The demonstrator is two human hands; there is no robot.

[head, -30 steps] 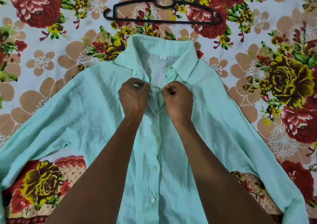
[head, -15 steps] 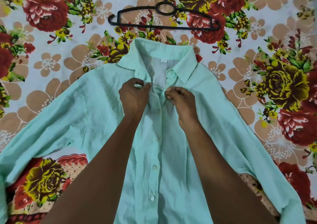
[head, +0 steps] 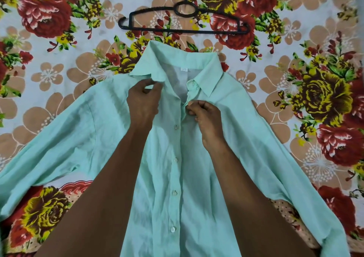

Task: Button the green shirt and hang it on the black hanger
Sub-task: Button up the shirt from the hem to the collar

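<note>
The pale green shirt lies front up on the flowered bedsheet, sleeves spread to both sides, several buttons done up down its front placket. My left hand pinches the shirt's left collar tip between thumb and fingers. My right hand pinches the right placket edge just under the collar. The neck stays open, showing the white label inside. The black hanger lies flat on the sheet just beyond the collar, its hook pointing away.
The flowered bedsheet covers the whole surface, with red and yellow roses on all sides of the shirt. Both of my forearms cross the lower part of the shirt.
My hands have drawn apart at the neck: the left rose to the collar tip, the right slid lower and to the right along the placket. The view tilted a little further forward.
</note>
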